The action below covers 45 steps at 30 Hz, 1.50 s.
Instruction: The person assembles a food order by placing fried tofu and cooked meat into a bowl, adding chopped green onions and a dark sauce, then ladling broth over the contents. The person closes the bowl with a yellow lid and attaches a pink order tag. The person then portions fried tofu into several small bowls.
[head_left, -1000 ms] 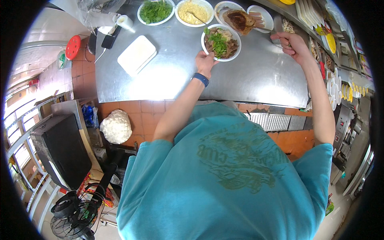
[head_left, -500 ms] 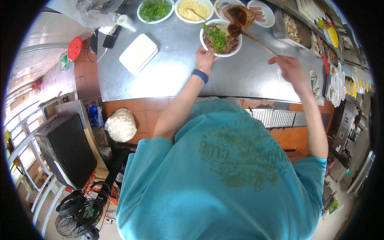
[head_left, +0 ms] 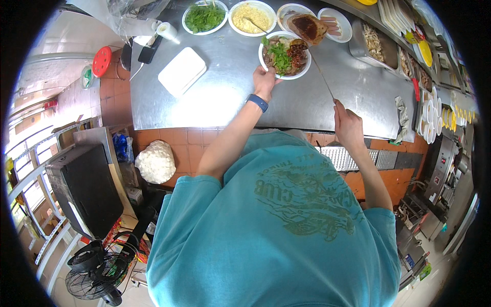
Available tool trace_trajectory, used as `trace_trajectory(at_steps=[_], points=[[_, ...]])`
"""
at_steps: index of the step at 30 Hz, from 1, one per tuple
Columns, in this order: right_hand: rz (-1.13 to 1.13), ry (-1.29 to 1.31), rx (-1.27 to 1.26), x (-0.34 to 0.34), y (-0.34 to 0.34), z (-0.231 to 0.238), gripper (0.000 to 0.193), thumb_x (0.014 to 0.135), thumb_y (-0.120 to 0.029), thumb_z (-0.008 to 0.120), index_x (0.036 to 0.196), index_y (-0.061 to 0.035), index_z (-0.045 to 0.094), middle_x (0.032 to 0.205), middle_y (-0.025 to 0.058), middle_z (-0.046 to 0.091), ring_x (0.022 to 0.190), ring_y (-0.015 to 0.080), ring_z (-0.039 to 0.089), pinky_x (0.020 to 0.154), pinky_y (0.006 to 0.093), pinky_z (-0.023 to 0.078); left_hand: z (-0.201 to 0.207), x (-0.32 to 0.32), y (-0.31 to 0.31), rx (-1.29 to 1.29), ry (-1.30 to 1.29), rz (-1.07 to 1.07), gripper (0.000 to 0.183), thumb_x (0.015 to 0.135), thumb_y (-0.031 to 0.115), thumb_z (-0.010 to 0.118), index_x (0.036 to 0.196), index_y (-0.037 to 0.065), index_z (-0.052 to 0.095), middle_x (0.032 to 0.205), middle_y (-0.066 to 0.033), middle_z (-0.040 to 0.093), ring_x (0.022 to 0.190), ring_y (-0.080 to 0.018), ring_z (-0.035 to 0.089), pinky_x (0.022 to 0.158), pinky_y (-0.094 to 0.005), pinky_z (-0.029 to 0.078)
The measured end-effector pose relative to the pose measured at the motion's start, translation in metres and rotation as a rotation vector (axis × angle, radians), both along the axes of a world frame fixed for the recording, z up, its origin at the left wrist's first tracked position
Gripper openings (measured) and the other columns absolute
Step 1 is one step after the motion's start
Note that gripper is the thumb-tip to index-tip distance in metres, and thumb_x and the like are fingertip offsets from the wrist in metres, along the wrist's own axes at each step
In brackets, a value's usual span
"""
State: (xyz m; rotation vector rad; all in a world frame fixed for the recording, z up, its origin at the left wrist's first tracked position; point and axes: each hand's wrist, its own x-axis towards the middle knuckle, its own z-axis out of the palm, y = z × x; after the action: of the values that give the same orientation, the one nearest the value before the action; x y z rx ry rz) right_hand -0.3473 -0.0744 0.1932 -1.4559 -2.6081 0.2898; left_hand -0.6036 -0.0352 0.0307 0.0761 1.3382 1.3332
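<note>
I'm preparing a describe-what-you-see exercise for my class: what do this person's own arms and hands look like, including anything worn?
The left hand and right hand are both ungloved. A dark blue band circles the left wrist; the right wrist shows nothing worn. Short teal sleeves leave both forearms bare.

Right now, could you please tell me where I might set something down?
On the silver metal table, bare patches lie between the white rectangular box and the round white bowl of meat, and right of the long slim ladle, this side of the rectangular metal tray. The far edge is crowded: white bowl of green leaves, white bowl of yellow crumbs.
</note>
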Motion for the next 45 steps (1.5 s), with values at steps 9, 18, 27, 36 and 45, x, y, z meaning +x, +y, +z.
trace_trajectory(at_steps=[9, 18, 27, 36, 45], points=[[-0.518, 0.747, -0.846, 0.001, 0.011, 0.019, 0.029, 0.104, -0.015, 0.05, 0.119, 0.0052, 0.066, 0.054, -0.0053, 0.032, 0.045, 0.0066, 0.029, 0.042, 0.0261, 0.024, -0.003, -0.001, -0.004, 0.016, -0.009, -0.005, 0.007, 0.094, 0.003, 0.057, 0.097, -0.001, 0.053, 0.096, -0.0115, 0.062, 0.086, -0.0197, 0.067, 0.071, -0.0337, 0.065], [-0.756, 1.636, -1.396, 0.012, 0.042, 0.029, 0.038, 0.106, -0.015, 0.044, 0.133, 0.0117, 0.046, 0.06, -0.0077, 0.024, 0.051, 0.0035, 0.024, 0.041, 0.0204, 0.021, -0.002, -0.007, -0.001, 0.039, 0.038, -0.057, 0.007, 0.094, 0.0, 0.056, 0.092, 0.003, 0.049, 0.097, -0.0123, 0.062, 0.088, -0.0204, 0.067, 0.076, -0.035, 0.066], [-0.525, 0.75, -0.838, -0.006, 0.117, -0.022, 0.028, 0.104, -0.023, 0.051, 0.111, -0.0009, 0.066, 0.057, -0.0024, 0.048, 0.049, 0.0111, 0.047, 0.045, 0.0284, 0.038, 0.006, -0.015, -0.027, 0.018, 0.099, -0.103, 0.01, 0.093, -0.001, 0.055, 0.088, 0.005, 0.048, 0.099, -0.0123, 0.061, 0.09, -0.0206, 0.066, 0.08, -0.0354, 0.066], [-0.111, -0.107, -0.061, -0.042, 0.127, -0.059, 0.023, 0.097, -0.017, 0.051, 0.089, -0.002, 0.067, 0.081, 0.0236, 0.07, 0.079, 0.0432, 0.07, 0.075, 0.0519, 0.057, 0.033, -0.002, -0.078, -0.088, 0.145, -0.2, 0.008, 0.094, 0.003, 0.056, 0.09, 0.005, 0.049, 0.099, -0.011, 0.065, 0.092, -0.0208, 0.068, 0.079, -0.0346, 0.065], [-0.555, 0.861, -0.955, -0.034, 0.15, -0.079, 0.039, 0.097, -0.042, 0.061, 0.117, -0.0104, 0.071, 0.09, 0.0027, 0.072, 0.076, 0.0153, 0.066, 0.068, 0.0334, 0.054, 0.048, 0.021, -0.092, -0.067, 0.107, -0.358, 0.002, 0.094, 0.003, 0.055, 0.095, 0.003, 0.053, 0.103, -0.0116, 0.065, 0.095, -0.0209, 0.068, 0.08, -0.0345, 0.065]])
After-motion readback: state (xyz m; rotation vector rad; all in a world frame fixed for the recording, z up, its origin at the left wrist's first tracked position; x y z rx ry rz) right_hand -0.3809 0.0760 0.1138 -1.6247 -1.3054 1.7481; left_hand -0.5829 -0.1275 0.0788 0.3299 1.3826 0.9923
